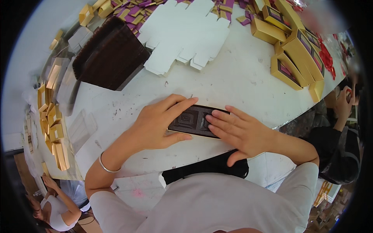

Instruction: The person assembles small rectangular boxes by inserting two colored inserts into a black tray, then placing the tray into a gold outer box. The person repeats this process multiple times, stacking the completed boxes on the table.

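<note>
On the white table in front of me lies a small oblong box (188, 120) with a thin gold edge. A dark brown moulded tray with square, stepped hollows fills its top. My left hand (159, 120) grips the box's left end, with the thumb along the near side and the fingers on the far side. My right hand (243, 130) rests on the right part of the tray, its fingers stretched out flat and the thumb spread toward me. Those fingers hide much of the tray's right half.
A tall stack of dark brown trays (112, 54) leans at the far left, beside flat white cartons (186, 35). Gold boxes (299, 54) are piled at the far right, and gold sleeves (54, 124) line the left. Other people (58, 209) sit at both sides.
</note>
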